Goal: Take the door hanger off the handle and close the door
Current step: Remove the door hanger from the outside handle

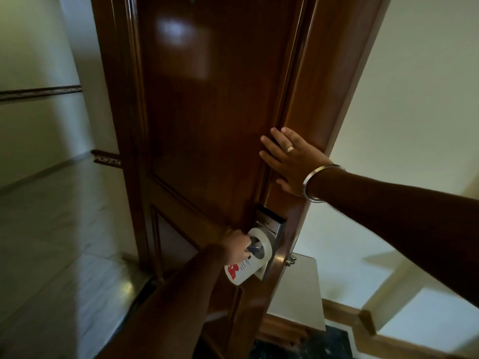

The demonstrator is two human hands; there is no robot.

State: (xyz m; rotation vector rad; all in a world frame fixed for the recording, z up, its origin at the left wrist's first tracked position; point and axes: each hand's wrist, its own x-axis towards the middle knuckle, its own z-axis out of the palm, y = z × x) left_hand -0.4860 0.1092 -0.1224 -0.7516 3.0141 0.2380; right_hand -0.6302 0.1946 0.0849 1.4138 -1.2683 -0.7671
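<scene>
Hanger (255, 257) is looped over the lever handle (255, 247) in the lower middle of the frame, its white card with a red mark trailing down and to the left. The left hand (237, 248) is right at it, fingers curled shut around the handle's free end and touching the card. The lever's long axis points left toward that grip, so sliding the loop leftward should free it. The right hand (290, 161) lies flat and open on the door (207, 112) edge, higher up, holding nothing.
</scene>
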